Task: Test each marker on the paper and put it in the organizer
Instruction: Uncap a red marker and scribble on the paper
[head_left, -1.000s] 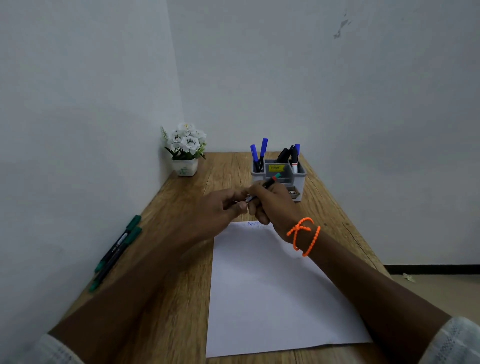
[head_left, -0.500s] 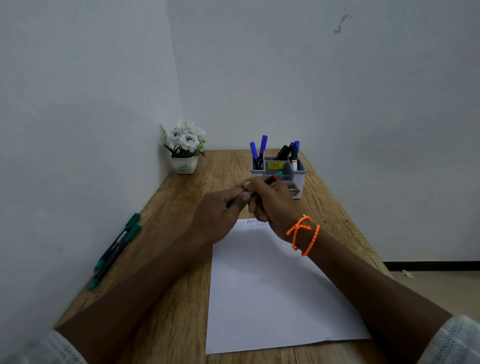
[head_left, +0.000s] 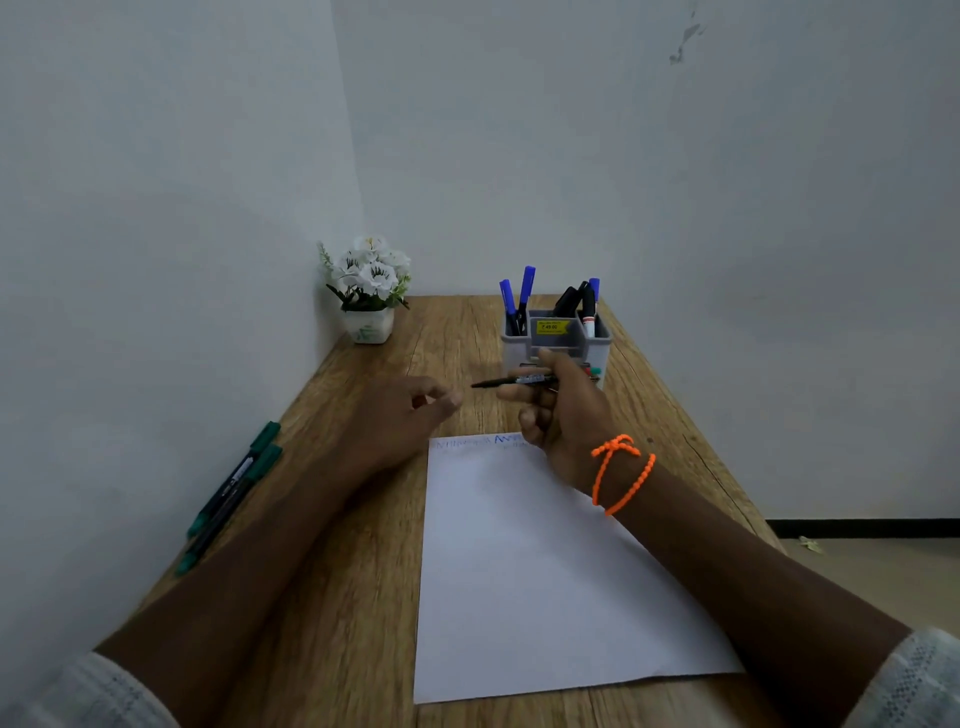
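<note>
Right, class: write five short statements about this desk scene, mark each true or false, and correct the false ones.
1. The right hand holds a marker. True.
2. The left hand presses on the paper. False: it is beside the paper, not on it.
3. Two green markers lie by the left wall. True.
4. The organizer is empty. False: it holds blue and black markers.
5. The flower pot stands on the paper. False: it stands on the table, in the far left corner.

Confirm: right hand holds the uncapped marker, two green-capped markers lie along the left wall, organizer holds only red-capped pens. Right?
Not quite. The head view shows the organizer holding blue-capped and black pens, not only red-capped ones. The rest stands: the right hand holds the uncapped marker, and two green-capped markers lie along the left wall.
</note>
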